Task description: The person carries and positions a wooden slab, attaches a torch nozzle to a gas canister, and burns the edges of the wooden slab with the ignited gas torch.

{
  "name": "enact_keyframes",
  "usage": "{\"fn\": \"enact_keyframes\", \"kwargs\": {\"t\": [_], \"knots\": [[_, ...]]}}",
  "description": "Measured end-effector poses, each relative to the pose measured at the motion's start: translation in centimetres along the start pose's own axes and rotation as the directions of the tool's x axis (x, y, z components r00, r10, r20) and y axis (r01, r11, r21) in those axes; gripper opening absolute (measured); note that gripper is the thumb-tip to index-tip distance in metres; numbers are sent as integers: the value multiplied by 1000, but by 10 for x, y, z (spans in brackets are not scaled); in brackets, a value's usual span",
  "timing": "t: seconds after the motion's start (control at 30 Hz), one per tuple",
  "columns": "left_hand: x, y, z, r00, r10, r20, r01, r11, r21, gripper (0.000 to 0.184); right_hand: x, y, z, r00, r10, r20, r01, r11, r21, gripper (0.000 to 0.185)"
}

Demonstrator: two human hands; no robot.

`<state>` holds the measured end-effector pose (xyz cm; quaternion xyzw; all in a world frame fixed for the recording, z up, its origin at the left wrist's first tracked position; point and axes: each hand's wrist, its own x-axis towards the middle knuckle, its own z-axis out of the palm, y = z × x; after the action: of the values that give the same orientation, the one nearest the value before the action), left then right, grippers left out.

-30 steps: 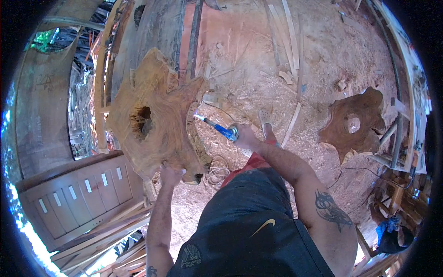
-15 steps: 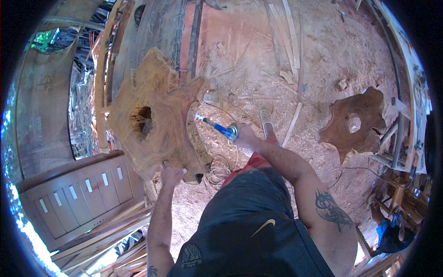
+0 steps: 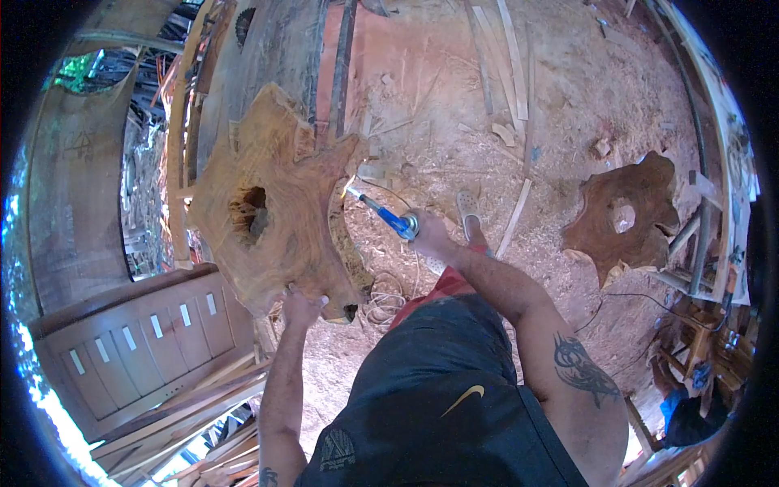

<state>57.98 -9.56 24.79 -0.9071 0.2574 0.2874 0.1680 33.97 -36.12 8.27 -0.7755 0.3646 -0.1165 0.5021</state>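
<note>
A large, irregular wood slab (image 3: 292,195) with a jagged outline and a dark hole left of its middle stands in front of me. My left hand (image 3: 303,308) grips its near edge, the thumb pointing right. In my right hand (image 3: 430,234) is a blowtorch (image 3: 391,217) with a blue body, held by its rear end. The nozzle points up and left at the slab's right-hand edge. A small yellow-white flame (image 3: 349,187) burns at the tip, by that edge.
Another wood slab (image 3: 623,215) with a hole stands at the right. A panelled wooden door (image 3: 146,349) lies at the lower left beside stacked boards. A coiled cord (image 3: 385,300) rests on the shaving-covered floor. Another person (image 3: 694,414) is at the lower right.
The blowtorch nozzle has moved slightly up along the slab's edge, and the flame shows larger and yellower. My left hand stays in place. The other person's arms have shifted.
</note>
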Motion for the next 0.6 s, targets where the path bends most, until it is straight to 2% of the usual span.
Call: {"fn": "enact_keyframes", "kwargs": {"t": [0.2,0.43,0.5,0.6], "knots": [[1,0,1,1000,-10,-1,10,1000,-24,121,-4,-1,3,1000,-20,15,22,995,-93,58],[4,-3,1,998,-18,52,21,998,-56,121,-5,-19,-9,998,-36,46,35,999,10,61],[5,-4,4,1000,-8,26,8,1000,-2,122,-8,-29,-18,998,-36,57,34,999,25,61],[4,-2,4,1000,-7,7,6,999,43,122,-11,-36,-22,996,-89,6,89,994,64,50]]}}
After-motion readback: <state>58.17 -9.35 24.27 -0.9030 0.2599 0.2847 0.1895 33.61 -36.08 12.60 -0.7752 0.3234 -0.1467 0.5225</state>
